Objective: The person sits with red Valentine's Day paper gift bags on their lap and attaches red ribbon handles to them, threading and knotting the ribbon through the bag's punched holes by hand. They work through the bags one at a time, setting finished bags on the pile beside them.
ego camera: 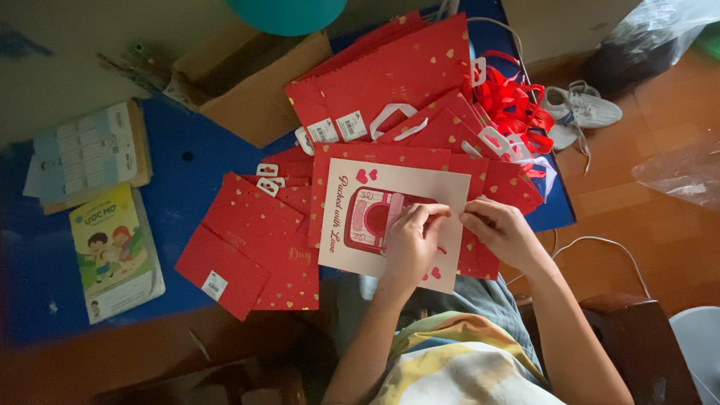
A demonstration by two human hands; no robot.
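1. The left hand [411, 244] lies curled on a cream gift bag [341, 225], its fingers bent down and pinching at the bag's upper edge near the pink printed picture.
2. The right hand [501, 231] is just beside it, fingers closed in a pinch on the same edge at the bag's corner, over the red bags beneath.
3. The cream gift bag lies flat on top of a heap of red gift bags [390, 82] dotted with gold hearts, directly in front of the person.
4. The heap spreads over a blue counter [187, 150], with red ribbon handles [514, 101] bunched at its far right side.
5. Further left lie a children's book [116, 251] and an open cardboard box [251, 94].
6. A white sneaker [581, 109] sits on the wooden floor [645, 210] to the right.
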